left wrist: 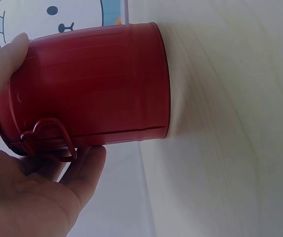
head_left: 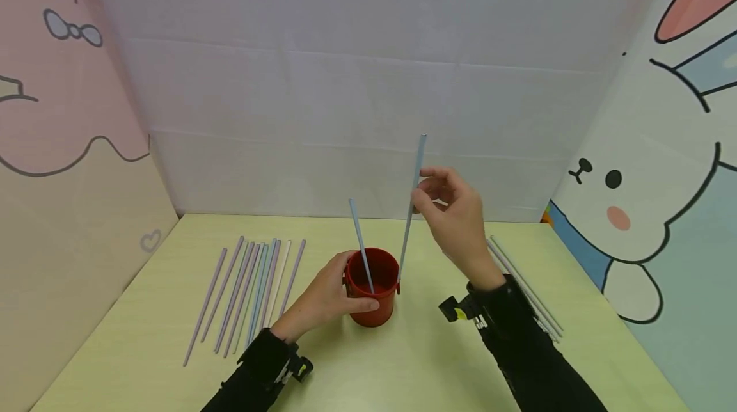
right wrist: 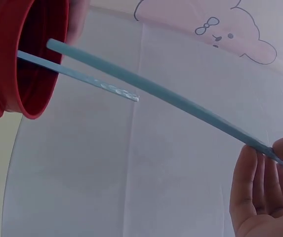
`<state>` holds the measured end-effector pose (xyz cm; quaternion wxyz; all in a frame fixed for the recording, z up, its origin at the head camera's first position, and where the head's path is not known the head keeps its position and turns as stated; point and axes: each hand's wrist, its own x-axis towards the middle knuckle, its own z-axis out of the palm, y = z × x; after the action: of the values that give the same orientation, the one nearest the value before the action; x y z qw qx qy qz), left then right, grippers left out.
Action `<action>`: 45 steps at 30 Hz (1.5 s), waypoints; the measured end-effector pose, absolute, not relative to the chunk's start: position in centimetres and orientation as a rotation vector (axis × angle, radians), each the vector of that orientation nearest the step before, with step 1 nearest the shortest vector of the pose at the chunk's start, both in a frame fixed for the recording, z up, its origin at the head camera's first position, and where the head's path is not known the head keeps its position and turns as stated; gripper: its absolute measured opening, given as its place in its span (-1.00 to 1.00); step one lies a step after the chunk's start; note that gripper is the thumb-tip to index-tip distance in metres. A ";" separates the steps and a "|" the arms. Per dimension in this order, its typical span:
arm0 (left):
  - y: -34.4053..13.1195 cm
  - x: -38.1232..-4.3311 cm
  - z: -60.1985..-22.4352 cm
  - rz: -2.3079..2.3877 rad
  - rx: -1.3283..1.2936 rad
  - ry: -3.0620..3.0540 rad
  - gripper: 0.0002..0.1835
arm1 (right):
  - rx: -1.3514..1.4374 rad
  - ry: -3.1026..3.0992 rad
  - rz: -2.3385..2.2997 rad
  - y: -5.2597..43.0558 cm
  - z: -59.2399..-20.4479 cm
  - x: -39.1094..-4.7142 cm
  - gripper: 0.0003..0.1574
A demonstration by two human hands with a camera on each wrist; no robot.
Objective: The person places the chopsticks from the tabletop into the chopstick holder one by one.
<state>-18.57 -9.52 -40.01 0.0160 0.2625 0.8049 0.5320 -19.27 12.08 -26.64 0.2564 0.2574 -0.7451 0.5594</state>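
Observation:
A small red metal bucket [head_left: 372, 318] stands upright on the table, with a looped handle bracket [left wrist: 57, 131] on its side. My left hand [head_left: 325, 293] grips it near the rim, thumb on one side and fingers on the other. One thin blue stick [head_left: 358, 229] leans inside the bucket. Between thumb and fingertips, my right hand [head_left: 455, 217] pinches a second light-blue stick [head_left: 418, 162], held steeply above the table. Its lower end is close to the bucket's right rim; in the right wrist view that end [right wrist: 57, 47] appears in front of the bucket mouth.
Several purple, blue, green and whitish sticks [head_left: 230, 300] lie side by side on the pale table [head_left: 345, 386], left of the bucket. More white or grey sticks [head_left: 532, 293] lie at the right, partly behind my right forearm. Cartoon-printed panels and a white backdrop [head_left: 345, 111] enclose the table.

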 end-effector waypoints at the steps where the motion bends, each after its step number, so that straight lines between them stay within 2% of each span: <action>1: -9.5 -18.6 -40.0 1.652 0.818 2.506 -0.14 | 0.699 -1.991 1.537 11.9 -26.7 -19.4 -0.66; 8: -9.5 -18.5 -40.1 1.643 0.818 2.510 -0.15 | 0.708 -1.941 1.530 10.8 -28.7 -20.3 -0.66; 20: -9.9 -20.6 -43.2 1.598 0.790 2.553 -0.09 | 0.632 -2.105 1.476 9.5 -33.5 -21.0 -0.68; 24: -9.9 -20.6 -43.2 1.599 0.803 2.554 -0.09 | 0.615 -2.132 1.466 9.2 -34.6 -21.3 -0.69; 31: -9.8 -19.9 -42.1 1.606 0.800 2.546 -0.11 | 0.587 -2.168 1.426 9.7 -38.1 -23.7 -0.69; 34: -9.9 -20.7 -43.4 1.579 0.793 2.567 -0.07 | 0.585 -2.179 1.420 9.6 -38.5 -23.8 -0.69; 45: -9.9 -20.7 -43.3 1.574 0.789 2.566 -0.06 | 0.567 -2.221 1.350 9.4 -39.1 -23.5 -0.68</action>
<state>-20.72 -9.91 -43.33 0.0148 0.2535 0.8245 0.5058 -23.54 9.35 -39.12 0.2381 0.2070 -0.8108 0.4929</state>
